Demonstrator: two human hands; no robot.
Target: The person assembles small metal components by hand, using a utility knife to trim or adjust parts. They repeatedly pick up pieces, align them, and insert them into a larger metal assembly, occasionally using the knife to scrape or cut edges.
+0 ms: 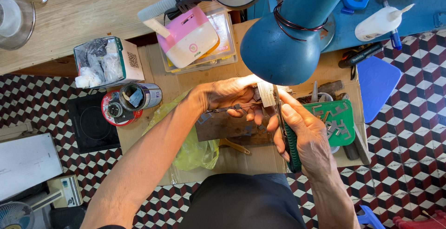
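Note:
My left hand [231, 95] grips a thin dark metal strip [227, 109] and holds it level over a dark work block [220, 127]. My right hand [304, 129] is closed on a tool with a green ribbed handle [291, 147], whose tip meets the strip under the blue desk lamp [288, 38]. A small pale block [265, 93] sits between both hands. Small grey metal pieces lie on a green tray [344, 134] just right of my right hand.
On the cardboard-covered low table [153, 66] sit a clear plastic box [227, 48] under a pink and white device [190, 36], a tin can [141, 96], a box of bags [109, 62], and a yellow plastic bag [195, 152]. A white glue bottle [378, 23] lies on the blue surface.

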